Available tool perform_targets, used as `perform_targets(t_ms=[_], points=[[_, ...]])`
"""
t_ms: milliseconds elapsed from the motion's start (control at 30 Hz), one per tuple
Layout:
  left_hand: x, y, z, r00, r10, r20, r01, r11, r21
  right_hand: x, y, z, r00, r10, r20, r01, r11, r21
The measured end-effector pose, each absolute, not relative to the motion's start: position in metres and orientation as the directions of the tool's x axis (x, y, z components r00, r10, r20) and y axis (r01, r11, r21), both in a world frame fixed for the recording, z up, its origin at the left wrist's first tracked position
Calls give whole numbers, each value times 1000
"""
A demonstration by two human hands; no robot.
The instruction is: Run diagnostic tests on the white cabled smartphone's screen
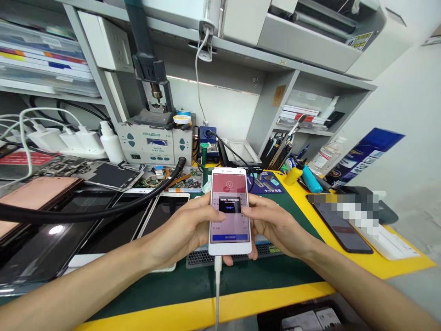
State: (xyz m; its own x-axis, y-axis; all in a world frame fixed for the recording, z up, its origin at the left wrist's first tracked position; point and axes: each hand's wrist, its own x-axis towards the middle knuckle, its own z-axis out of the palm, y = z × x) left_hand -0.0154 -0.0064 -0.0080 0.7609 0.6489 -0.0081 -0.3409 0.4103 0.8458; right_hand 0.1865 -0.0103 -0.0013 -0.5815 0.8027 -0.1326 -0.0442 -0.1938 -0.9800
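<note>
A white smartphone (229,230) is held upright over the middle of the bench, its screen lit with a dark pop-up box on a pinkish page. Around its left edge my left hand (191,225) is closed, the thumb lying over the screen. My right hand (275,220) grips the right edge, with its thumb near the pop-up and fingertips showing below and behind the phone. Plugged into the phone's bottom end is a white charging cable (217,276), which runs down toward me. Most fingers are hidden behind the phone.
A soldering station (155,146) stands at the back left; its thick black hose (138,211) crosses the left side. Several phones and screens (93,216) lie beneath it. A dark phone (339,225) rests on the yellow edge at right, near a yellow bottle (293,174).
</note>
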Motion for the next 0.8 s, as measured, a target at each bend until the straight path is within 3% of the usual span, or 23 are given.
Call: perform_targets(t_ms=[800], points=[[-13,-7,-7,723,689,-54,-351,433,830,189,-9,-3,-589,796,-141,-52,-211,-976]])
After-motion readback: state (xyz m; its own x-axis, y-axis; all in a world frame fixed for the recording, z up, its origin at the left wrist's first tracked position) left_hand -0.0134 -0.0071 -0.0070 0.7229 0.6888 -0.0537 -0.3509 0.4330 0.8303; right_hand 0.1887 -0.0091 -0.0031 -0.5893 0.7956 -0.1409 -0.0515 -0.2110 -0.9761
